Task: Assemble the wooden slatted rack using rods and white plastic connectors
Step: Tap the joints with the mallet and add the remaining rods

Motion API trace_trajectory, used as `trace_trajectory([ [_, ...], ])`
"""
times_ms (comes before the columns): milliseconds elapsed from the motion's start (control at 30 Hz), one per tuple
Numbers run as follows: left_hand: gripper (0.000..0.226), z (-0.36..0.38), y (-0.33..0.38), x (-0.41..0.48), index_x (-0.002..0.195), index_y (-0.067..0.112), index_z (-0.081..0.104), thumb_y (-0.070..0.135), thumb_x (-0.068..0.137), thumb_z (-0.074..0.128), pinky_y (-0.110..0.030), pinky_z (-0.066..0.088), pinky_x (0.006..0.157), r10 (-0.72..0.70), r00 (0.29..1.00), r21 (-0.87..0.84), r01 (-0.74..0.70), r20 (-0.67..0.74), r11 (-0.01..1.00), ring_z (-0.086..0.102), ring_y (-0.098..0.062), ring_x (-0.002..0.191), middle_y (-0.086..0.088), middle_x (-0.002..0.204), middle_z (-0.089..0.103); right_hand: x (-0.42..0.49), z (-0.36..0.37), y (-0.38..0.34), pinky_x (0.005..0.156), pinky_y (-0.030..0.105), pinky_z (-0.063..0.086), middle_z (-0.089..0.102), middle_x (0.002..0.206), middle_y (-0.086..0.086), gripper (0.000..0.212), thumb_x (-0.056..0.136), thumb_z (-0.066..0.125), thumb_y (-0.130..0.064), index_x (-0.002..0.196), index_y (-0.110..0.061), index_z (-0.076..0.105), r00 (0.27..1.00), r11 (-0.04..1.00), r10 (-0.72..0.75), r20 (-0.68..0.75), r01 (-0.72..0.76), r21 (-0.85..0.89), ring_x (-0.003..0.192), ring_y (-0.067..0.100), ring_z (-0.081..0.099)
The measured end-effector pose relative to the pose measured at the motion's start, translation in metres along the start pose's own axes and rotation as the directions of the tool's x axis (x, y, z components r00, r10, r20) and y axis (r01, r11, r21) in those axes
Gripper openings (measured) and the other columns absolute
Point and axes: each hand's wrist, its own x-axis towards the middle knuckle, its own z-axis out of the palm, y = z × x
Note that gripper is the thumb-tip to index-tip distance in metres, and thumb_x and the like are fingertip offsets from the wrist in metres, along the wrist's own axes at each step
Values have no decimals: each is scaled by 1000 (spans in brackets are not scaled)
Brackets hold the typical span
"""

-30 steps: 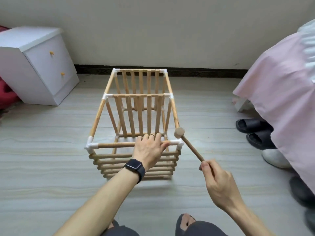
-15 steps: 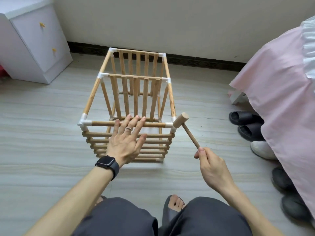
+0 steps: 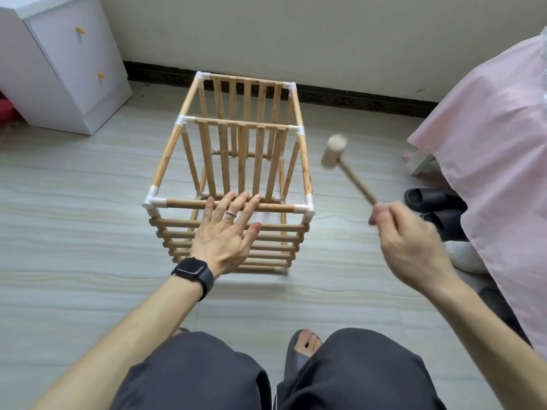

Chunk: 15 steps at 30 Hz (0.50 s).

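Observation:
The wooden slatted rack (image 3: 236, 161) stands on the floor in front of me, its rods joined at the corners by white plastic connectors (image 3: 307, 207). My left hand (image 3: 228, 235) lies flat with straight, spread fingers against the near top rod (image 3: 189, 204) and the slats below it. My right hand (image 3: 405, 241) grips the handle of a small wooden mallet (image 3: 334, 152). The mallet head hangs in the air to the right of the rack, above and clear of the near right corner connector.
A white two-drawer cabinet (image 3: 74, 63) stands at the back left. A pink bedcover (image 3: 488, 149) fills the right side, with dark slippers (image 3: 429, 202) and a white shoe beneath it. The wall runs behind the rack. My knees and one foot (image 3: 307, 344) are at the bottom.
The mallet has swung up and to the right, away from the near right corner connector. My left hand stays flat on the near top rod. The rack looks closer.

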Motion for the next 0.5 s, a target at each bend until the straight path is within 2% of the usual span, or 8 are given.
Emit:
trace_trajectory([
  [100,61,1,0,1,151,45,-20,65,95,-10,-46,-17,122,-9,1000,2,9,-3,1000,-7,-18,155,9,168,2,-16,7,-4,51,24,36,56,62,-2,32,106,32,-45,87,-26,50,967,977,-63,-245,110,182,56,13,55],
  [167,62,0,1,0,151,44,-21,64,94,-10,-47,-17,122,-6,1000,15,6,7,1000,-9,-17,154,9,168,0,-26,25,4,53,35,31,51,58,-3,29,108,32,-35,90,-18,47,1000,999,-24,-1,24,40,52,20,51],
  [233,62,-1,2,-1,151,44,-22,63,94,-9,-48,-16,122,-8,1000,15,8,9,1000,-9,-18,154,9,168,1,-31,35,15,58,39,33,57,64,3,34,108,30,-38,86,-18,46,940,986,94,328,-44,-159,61,32,55],
  [267,61,-2,3,-1,151,44,-22,63,94,-9,-48,-15,123,-8,1000,10,8,8,1000,-8,-18,155,9,168,2,-29,33,18,56,34,36,59,63,-2,35,107,31,-41,83,-22,48,947,991,79,310,-40,-130,61,28,57],
  [367,59,-4,3,0,151,44,-20,62,96,-8,-48,-14,123,-2,1000,15,2,13,1000,-6,-18,155,9,167,5,-26,28,7,45,18,35,59,62,-1,36,106,30,-48,82,-27,47,984,979,-75,-160,104,178,51,13,55],
  [400,59,-4,3,-1,151,43,-20,62,96,-8,-48,-14,123,0,1000,16,0,19,1000,-6,-18,155,9,167,4,-27,30,6,43,20,33,55,60,3,36,107,28,-48,85,-26,45,979,974,-90,-185,126,189,49,15,53],
  [433,60,-4,3,-2,151,43,-20,62,95,-8,-48,-14,123,-3,1000,15,2,15,1000,-7,-18,155,9,167,4,-26,34,2,46,27,36,51,56,3,36,107,25,-48,86,-24,43,992,987,-79,-101,92,132,47,17,50],
  [500,62,-6,4,-3,151,43,-21,63,94,-8,-47,-15,123,-4,1000,15,4,25,1000,-7,-18,155,9,168,3,-32,44,7,55,39,37,54,62,1,37,106,23,-49,87,-22,42,957,983,83,278,-33,-180,56,22,51],
])
